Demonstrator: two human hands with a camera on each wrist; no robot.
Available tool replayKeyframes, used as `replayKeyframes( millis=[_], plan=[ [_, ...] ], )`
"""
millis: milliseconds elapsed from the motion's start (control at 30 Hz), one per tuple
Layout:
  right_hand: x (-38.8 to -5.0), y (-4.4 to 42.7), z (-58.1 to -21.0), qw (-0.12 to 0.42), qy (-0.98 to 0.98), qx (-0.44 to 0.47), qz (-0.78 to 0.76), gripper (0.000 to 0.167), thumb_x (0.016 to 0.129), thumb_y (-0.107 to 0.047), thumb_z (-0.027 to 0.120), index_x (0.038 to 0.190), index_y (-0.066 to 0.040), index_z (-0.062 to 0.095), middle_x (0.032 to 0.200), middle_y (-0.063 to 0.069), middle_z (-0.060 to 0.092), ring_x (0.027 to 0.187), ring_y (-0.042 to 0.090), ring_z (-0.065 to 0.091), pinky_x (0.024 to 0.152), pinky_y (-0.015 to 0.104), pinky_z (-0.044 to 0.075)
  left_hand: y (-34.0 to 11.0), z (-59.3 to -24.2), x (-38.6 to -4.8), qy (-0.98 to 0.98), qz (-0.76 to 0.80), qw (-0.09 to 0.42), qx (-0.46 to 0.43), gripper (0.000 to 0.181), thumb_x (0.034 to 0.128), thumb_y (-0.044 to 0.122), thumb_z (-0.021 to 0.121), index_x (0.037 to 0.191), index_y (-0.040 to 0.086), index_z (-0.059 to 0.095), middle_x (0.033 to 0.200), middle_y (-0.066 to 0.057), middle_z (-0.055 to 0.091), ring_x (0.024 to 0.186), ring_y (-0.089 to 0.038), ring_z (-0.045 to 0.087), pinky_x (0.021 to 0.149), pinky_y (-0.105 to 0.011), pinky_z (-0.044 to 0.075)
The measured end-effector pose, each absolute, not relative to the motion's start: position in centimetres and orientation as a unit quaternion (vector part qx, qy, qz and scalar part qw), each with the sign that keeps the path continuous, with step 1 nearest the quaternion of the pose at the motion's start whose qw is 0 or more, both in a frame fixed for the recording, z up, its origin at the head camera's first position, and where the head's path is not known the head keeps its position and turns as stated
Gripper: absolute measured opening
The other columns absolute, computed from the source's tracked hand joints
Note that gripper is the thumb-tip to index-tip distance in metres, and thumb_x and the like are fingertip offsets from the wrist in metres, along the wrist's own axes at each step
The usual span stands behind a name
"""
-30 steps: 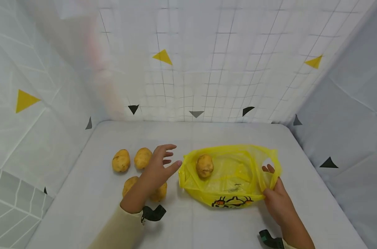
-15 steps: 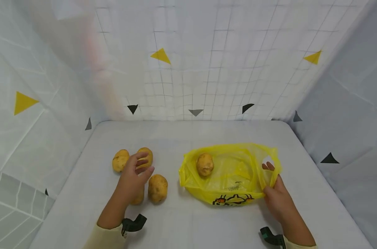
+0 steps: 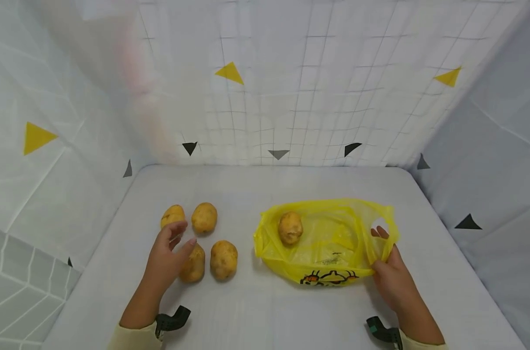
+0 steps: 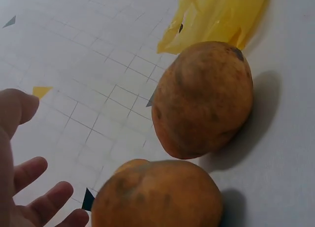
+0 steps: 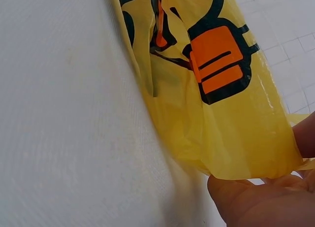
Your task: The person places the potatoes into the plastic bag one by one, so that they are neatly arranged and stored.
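In the head view a yellow plastic bag (image 3: pixel 330 265) lies with its mouth spread, one potato (image 3: pixel 290 228) in its left part. The right hand (image 3: pixel 393 279) pinches the bag's right edge between thumb and fingers, some fingertips showing through the handle hole. Over the potatoes at left hovers the left hand (image 3: pixel 162 257), fingers parted and slightly bent, holding nothing. It partly covers a far-left potato (image 3: pixel 172 214) and a nearer potato (image 3: pixel 193 265). Two more, a back potato (image 3: pixel 204 218) and a front potato (image 3: pixel 223 260), lie to its right.
The white table (image 3: pixel 265 311) carries all of this. A white sheeted wall (image 3: pixel 278 97) with grid lines and yellow and dark triangles rises behind it, and grey-white sheets stand at both sides. Each wrist bears a dark device.
The left hand has moved left, away from beside the bag and past the back potato, to the leftmost potatoes. The right hand keeps its grip on the bag's edge.
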State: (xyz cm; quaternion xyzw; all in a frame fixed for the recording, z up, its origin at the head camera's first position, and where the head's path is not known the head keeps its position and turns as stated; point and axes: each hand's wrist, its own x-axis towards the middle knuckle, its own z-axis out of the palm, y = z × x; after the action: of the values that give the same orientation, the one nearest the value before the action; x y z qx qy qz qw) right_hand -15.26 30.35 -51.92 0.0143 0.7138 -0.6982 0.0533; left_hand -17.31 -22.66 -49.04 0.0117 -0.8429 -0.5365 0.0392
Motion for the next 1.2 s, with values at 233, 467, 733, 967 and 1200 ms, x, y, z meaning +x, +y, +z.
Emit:
replayKeyframes(
  millis=[233, 467, 733, 967, 1200],
  plan=[
    [-15.4, 30.6, -52.3, 0.053, 0.715, 0.015, -0.697, 0.091, 0.096, 0.014, 0.031, 0.169, -0.03, -0.001, 0.177, 0.002, -0.007, 0.16, 0.022, 0.004, 0.105, 0.007, 0.036, -23.4, -50.4, -17.2, -0.858, -0.513, 0.004, 0.001, 0.074, 0.0993, 0.035, 0.074, 0.157, 0.008, 0.036, 0.164, -0.015, 0.033, 0.153, -0.037, 0.03, 0.123, -0.063, 0.026],
    [-15.6, 30.5, -52.3, 0.06, 0.721, 0.035, -0.689, 0.093, 0.095, 0.013, 0.032, 0.168, -0.034, 0.001, 0.177, 0.0, -0.008, 0.161, 0.023, 0.0, 0.116, 0.015, 0.028, -24.1, -51.4, -16.7, -0.863, -0.504, -0.019, -0.042, 0.084, 0.0948, 0.036, 0.08, 0.161, 0.015, 0.032, 0.17, -0.014, 0.018, 0.156, -0.043, 0.021, 0.12, -0.071, 0.023],
    [-15.6, 30.2, -52.0, 0.061, 0.73, 0.042, -0.68, 0.092, 0.095, 0.013, 0.032, 0.168, -0.035, 0.003, 0.177, -0.002, -0.009, 0.161, 0.024, 0.0, 0.121, 0.024, 0.024, -24.5, -52.0, -16.4, -0.854, -0.516, -0.055, -0.038, 0.092, 0.0931, 0.037, 0.081, 0.164, 0.024, 0.025, 0.173, -0.013, 0.011, 0.157, -0.048, 0.017, 0.12, -0.072, 0.022],
    [-15.6, 30.1, -52.1, 0.062, 0.724, 0.035, -0.687, 0.09, 0.096, 0.013, 0.033, 0.168, -0.031, 0.002, 0.176, 0.004, -0.009, 0.161, 0.023, 0.002, 0.115, 0.013, 0.03, -24.4, -53.0, -16.1, -0.875, -0.478, -0.065, -0.052, 0.099, 0.0871, 0.036, 0.086, 0.164, 0.027, 0.024, 0.17, -0.015, 0.017, 0.144, -0.041, 0.037, 0.107, -0.066, 0.039],
    [-15.8, 30.2, -52.4, 0.068, 0.735, 0.055, -0.672, 0.088, 0.098, 0.009, 0.035, 0.168, -0.035, 0.003, 0.177, -0.003, -0.009, 0.16, 0.021, 0.003, 0.119, 0.018, 0.026, -24.5, -53.6, -16.3, -0.891, -0.443, -0.05, -0.081, 0.102, 0.0835, 0.033, 0.09, 0.163, 0.021, 0.027, 0.169, -0.017, 0.018, 0.151, -0.045, 0.028, 0.11, -0.074, 0.033]
  ],
)
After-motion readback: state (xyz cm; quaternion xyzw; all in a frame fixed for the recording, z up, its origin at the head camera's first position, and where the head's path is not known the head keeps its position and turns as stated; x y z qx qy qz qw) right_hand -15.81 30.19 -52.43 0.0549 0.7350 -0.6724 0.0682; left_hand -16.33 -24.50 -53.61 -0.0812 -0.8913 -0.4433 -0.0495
